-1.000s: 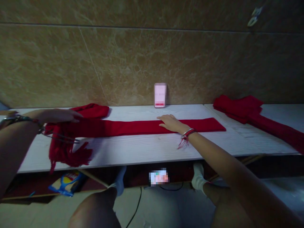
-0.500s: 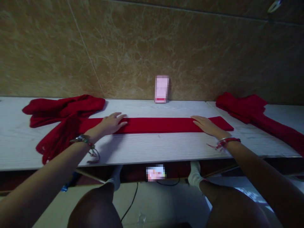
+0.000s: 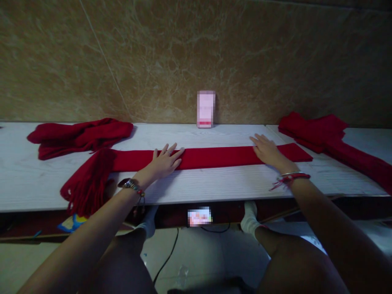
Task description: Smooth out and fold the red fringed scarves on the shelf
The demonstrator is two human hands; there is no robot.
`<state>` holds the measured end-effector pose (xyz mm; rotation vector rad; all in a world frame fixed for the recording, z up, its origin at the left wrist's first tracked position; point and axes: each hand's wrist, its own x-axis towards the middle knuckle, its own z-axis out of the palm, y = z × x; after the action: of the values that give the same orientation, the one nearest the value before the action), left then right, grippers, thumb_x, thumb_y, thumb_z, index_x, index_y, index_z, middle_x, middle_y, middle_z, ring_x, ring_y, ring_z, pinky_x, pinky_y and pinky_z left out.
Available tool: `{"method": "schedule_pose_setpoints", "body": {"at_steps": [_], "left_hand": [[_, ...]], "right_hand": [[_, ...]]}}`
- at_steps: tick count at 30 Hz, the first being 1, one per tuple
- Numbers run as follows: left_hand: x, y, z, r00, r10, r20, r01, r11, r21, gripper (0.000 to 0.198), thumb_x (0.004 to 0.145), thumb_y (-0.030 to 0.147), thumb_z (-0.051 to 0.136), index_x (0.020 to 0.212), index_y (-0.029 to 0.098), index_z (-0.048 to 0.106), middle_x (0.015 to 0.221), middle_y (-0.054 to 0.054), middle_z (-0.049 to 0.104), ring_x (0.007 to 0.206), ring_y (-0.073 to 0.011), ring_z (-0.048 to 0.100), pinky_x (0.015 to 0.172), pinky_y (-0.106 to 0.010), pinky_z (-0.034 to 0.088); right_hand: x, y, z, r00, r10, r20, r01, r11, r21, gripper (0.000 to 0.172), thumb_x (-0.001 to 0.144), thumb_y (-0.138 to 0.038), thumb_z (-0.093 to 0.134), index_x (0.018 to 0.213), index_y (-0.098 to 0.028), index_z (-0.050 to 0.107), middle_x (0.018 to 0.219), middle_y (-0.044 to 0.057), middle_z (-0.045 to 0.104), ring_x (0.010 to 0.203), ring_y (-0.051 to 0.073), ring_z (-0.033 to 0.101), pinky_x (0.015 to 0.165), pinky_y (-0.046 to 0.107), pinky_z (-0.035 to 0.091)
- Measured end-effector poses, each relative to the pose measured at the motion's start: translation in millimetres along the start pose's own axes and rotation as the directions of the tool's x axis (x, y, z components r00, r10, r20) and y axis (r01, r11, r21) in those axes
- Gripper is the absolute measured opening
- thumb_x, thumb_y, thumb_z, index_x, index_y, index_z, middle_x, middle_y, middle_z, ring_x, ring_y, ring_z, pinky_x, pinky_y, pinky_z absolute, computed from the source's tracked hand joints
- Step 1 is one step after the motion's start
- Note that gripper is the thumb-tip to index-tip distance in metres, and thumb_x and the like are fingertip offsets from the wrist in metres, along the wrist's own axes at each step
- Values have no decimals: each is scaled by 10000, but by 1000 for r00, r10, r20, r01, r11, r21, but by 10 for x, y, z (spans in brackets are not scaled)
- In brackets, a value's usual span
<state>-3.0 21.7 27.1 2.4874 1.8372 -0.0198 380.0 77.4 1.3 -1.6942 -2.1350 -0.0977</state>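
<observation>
A red scarf (image 3: 214,157) lies stretched flat as a long folded strip across the white table. Its fringed end hangs toward the table's near edge on the left. My left hand (image 3: 167,162) rests on the strip left of its middle, fingers spread. Farther right, my right hand (image 3: 267,151) lies on the strip close to its plain end, fingers stretched out. Neither hand grips the cloth.
White wood-grain table (image 3: 183,185) against a brown marbled wall (image 3: 153,61). One bunched red cloth (image 3: 82,136) lies at back left, another red cloth (image 3: 318,132) at right. A pixelated pink box-like item (image 3: 206,109) stands by the wall. Below, a pixelated bright screen-like item (image 3: 199,216) and a cable (image 3: 168,259).
My left hand has slid right along the scarf, and my right hand has moved slightly. The scarf has shifted a little to the right, its fringed end with it.
</observation>
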Motion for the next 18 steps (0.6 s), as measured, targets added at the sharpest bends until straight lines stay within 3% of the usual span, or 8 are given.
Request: {"method": "schedule_pose_setpoints", "body": {"at_steps": [3,5,8,12,18], "left_hand": [[62,177,25,997,73,-18,-74,996,-41,487,959,354,279,1442,295,303,1550,-75,201,1410,-323,168,1064,-616,221],[84,260,60,996,92,-7,-92,995,-38,487,964,365,274,1443,282,302,1544,-65,220,1409,-304,185,1083,-591,216],[80,302,101,996,86,-7,-86,996,-5,497,970,377,263,1450,250,291,1538,-60,235,1410,-279,195,1106,-557,202],[64,280,109,996,86,-13,-86,996,17,499,973,387,254,1451,249,289,1540,-46,232,1411,-264,195,1113,-529,215],[68,299,67,998,60,34,-60,998,16,498,971,373,242,1455,259,279,1544,-35,216,1414,-267,185,1114,-533,210]], "right_hand": [[-10,-835,93,983,-139,116,128,987,99,482,908,-362,364,1371,-259,447,1484,74,378,1377,303,289,1083,574,274],[-57,-1250,156,948,-247,200,233,968,91,484,930,-358,319,1395,-268,415,1503,52,347,1390,279,267,1095,568,250],[-138,-1448,199,899,-308,310,315,949,31,490,947,-351,256,1415,-282,382,1502,34,346,1381,249,292,1105,546,240],[-170,-1063,129,927,-164,338,204,975,-86,519,936,-335,234,1437,-263,345,1515,37,313,1384,256,282,1092,553,264],[-218,-17,-31,934,145,326,-87,979,-186,540,925,-368,224,1440,-248,332,1517,67,307,1385,290,271,1062,614,269]]}}
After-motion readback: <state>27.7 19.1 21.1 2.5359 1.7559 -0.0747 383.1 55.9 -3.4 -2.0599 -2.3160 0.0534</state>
